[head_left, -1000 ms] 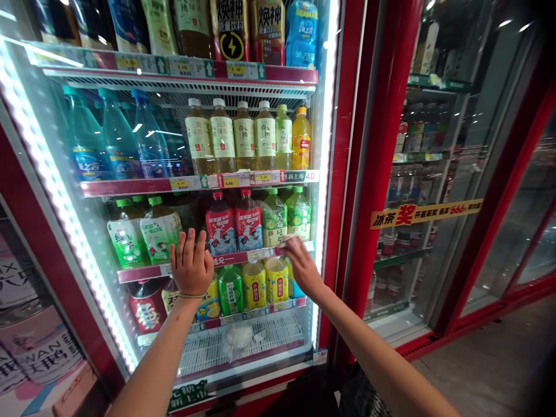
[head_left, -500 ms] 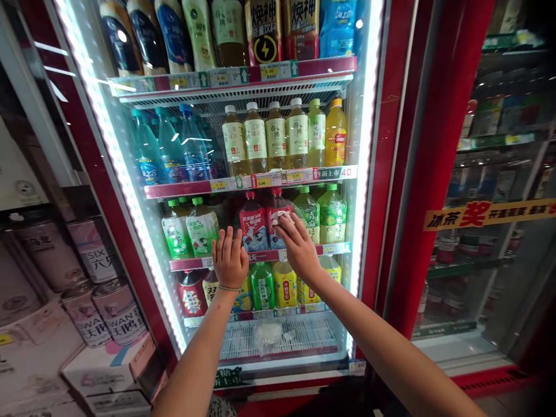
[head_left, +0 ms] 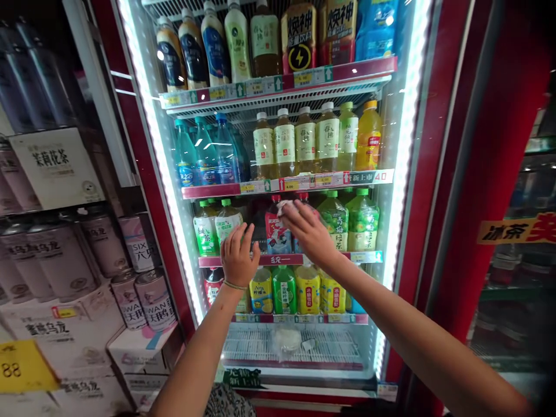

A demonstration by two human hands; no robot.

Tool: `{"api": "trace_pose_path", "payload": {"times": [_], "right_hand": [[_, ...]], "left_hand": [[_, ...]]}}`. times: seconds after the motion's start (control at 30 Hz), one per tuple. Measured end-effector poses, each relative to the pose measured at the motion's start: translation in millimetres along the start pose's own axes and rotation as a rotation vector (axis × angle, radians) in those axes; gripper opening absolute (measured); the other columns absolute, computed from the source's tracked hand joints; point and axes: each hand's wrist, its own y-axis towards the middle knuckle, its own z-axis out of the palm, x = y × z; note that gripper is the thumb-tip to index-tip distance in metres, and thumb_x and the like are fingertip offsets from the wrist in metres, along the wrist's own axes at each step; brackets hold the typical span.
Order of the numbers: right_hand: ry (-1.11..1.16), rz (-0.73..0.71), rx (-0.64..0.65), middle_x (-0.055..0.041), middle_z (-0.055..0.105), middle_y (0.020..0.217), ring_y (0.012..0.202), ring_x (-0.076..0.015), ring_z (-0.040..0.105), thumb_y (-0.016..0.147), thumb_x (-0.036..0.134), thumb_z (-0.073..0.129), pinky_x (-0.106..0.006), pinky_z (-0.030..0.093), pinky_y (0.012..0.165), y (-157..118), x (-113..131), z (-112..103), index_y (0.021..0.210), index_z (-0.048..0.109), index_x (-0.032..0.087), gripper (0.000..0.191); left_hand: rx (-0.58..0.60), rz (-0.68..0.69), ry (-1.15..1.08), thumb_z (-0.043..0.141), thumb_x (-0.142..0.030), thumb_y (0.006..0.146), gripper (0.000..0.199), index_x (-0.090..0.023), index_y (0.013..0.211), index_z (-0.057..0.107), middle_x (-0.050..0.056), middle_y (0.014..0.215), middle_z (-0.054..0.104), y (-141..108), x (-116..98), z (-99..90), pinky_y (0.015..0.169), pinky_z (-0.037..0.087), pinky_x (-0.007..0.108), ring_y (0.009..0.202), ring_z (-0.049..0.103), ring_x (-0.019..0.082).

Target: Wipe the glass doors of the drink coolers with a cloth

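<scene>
My left hand [head_left: 240,253] lies flat with spread fingers against the glass door [head_left: 304,231] of a lit drinks cooler, in front of the third shelf. Under the fingers of my right hand [head_left: 310,229] a crumpled white wipe [head_left: 284,207], tissue or cloth, is pressed to the same glass, higher up and to the right. Behind the wipe stand red-capped bottles [head_left: 278,231], partly covered by my right hand. Green-capped tea bottles [head_left: 364,223] show to its right, and another green-capped bottle [head_left: 227,217] is behind my left fingertips.
The cooler's red frame [head_left: 438,174] runs up the right side. Tea cans [head_left: 155,301] and boxes [head_left: 143,353] are stacked close at the left. A clear plastic bag with something white [head_left: 287,340] lies on the bottom rack [head_left: 339,344]. Another cooler stands at the far right.
The view has turned left, so more stacked cans show. Against the bottles, my right hand with the wipe has slid a little left over the glass; my left hand has also shifted slightly left.
</scene>
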Motion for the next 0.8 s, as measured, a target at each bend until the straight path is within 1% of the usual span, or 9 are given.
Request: {"api": "trace_pose_path", "payload": {"times": [0.07, 0.2, 0.33, 0.37, 0.47, 0.5, 0.63, 0.77, 0.8], "right_hand": [[-0.047, 0.066, -0.029, -0.0107, 0.047, 0.163, 0.159, -0.0318, 0.026, 0.097, 0.004, 0.047, -0.058, 0.035, 0.127, 7.9, 1.2, 2.4, 0.158, 0.044, 0.018, 0.063], [-0.122, -0.141, 0.026, -0.0074, 0.051, 0.160, 0.144, -0.0302, 0.046, 0.097, 0.009, 0.050, -0.048, 0.045, 0.116, 22.8, 6.6, 7.4, 0.155, 0.048, 0.020, 0.059], [-0.201, 0.107, -0.038, -0.0112, 0.051, 0.160, 0.134, -0.0333, 0.047, 0.095, 0.006, 0.047, -0.048, 0.046, 0.102, 36.9, 13.3, 11.9, 0.155, 0.047, 0.018, 0.062], [-0.192, 0.076, -0.036, -0.0116, 0.051, 0.159, 0.132, -0.0328, 0.047, 0.095, 0.007, 0.048, -0.046, 0.045, 0.101, 40.2, 16.0, 13.2, 0.154, 0.049, 0.018, 0.060], [-0.145, -0.201, 0.008, -0.0085, 0.055, 0.157, 0.128, -0.0290, 0.047, 0.095, 0.009, 0.051, -0.041, 0.045, 0.098, 50.8, 23.2, 16.2, 0.149, 0.054, 0.019, 0.055], [-0.153, -0.207, 0.000, -0.0078, 0.055, 0.157, 0.127, -0.0288, 0.047, 0.095, 0.010, 0.052, -0.041, 0.044, 0.097, 55.0, 24.5, 16.9, 0.149, 0.054, 0.019, 0.055], [-0.214, 0.084, -0.108, -0.0108, 0.053, 0.158, 0.125, -0.0322, 0.046, 0.096, 0.009, 0.049, -0.045, 0.042, 0.094, 71.7, 27.3, 21.2, 0.153, 0.049, 0.017, 0.057], [-0.124, -0.242, -0.023, -0.0062, 0.053, 0.158, 0.124, -0.0272, 0.048, 0.096, 0.009, 0.049, -0.040, 0.044, 0.092, 77.6, 31.5, 28.8, 0.156, 0.046, 0.021, 0.060], [-0.114, -0.241, -0.016, -0.0048, 0.052, 0.160, 0.125, -0.0271, 0.048, 0.097, 0.010, 0.049, -0.041, 0.043, 0.094, 77.3, 32.5, 30.0, 0.157, 0.044, 0.023, 0.061]], "left_hand": [[-0.030, -0.037, 0.015, 0.062, -0.024, 0.094, 0.047, -0.020, 0.142, 0.061, 0.014, 0.137, 0.066, 10.9, 16.8, -2.7, 0.115, 0.044, 0.044, 0.134, 0.058, 0.029], [-0.004, -0.054, 0.017, 0.058, -0.024, 0.096, 0.042, -0.021, 0.138, 0.064, 0.013, 0.138, 0.065, 23.7, 50.5, -7.8, 0.116, 0.043, 0.046, 0.136, 0.056, 0.029], [0.017, -0.026, 0.022, 0.058, -0.024, 0.097, 0.041, -0.020, 0.137, 0.064, 0.014, 0.136, 0.066, 22.1, 73.4, -14.3, 0.116, 0.044, 0.046, 0.135, 0.057, 0.029], [0.022, -0.023, 0.019, 0.058, -0.024, 0.097, 0.042, -0.020, 0.138, 0.063, 0.015, 0.136, 0.066, 20.1, 76.8, -15.6, 0.116, 0.044, 0.046, 0.135, 0.057, 0.029], [0.040, -0.018, 0.015, 0.058, -0.024, 0.097, 0.044, -0.020, 0.140, 0.061, 0.014, 0.137, 0.065, 12.1, 82.0, -18.7, 0.117, 0.044, 0.046, 0.137, 0.056, 0.029], [0.045, -0.017, 0.019, 0.057, -0.023, 0.097, 0.044, -0.020, 0.141, 0.061, 0.014, 0.138, 0.065, 9.0, 82.6, -19.4, 0.117, 0.044, 0.046, 0.137, 0.056, 0.029], [0.044, -0.014, 0.037, 0.057, -0.022, 0.097, 0.048, -0.020, 0.145, 0.057, 0.015, 0.141, 0.063, -2.2, 83.4, -21.6, 0.118, 0.043, 0.046, 0.141, 0.053, 0.029], [0.070, 0.005, 0.055, 0.059, -0.023, 0.096, 0.053, -0.020, 0.149, 0.053, 0.015, 0.146, 0.060, -6.7, 85.6, -24.0, 0.119, 0.042, 0.046, 0.144, 0.051, 0.030], [0.081, 0.005, 0.057, 0.059, -0.023, 0.097, 0.053, -0.021, 0.150, 0.053, 0.014, 0.146, 0.060, -7.0, 86.2, -24.5, 0.119, 0.042, 0.046, 0.143, 0.051, 0.029]]}}
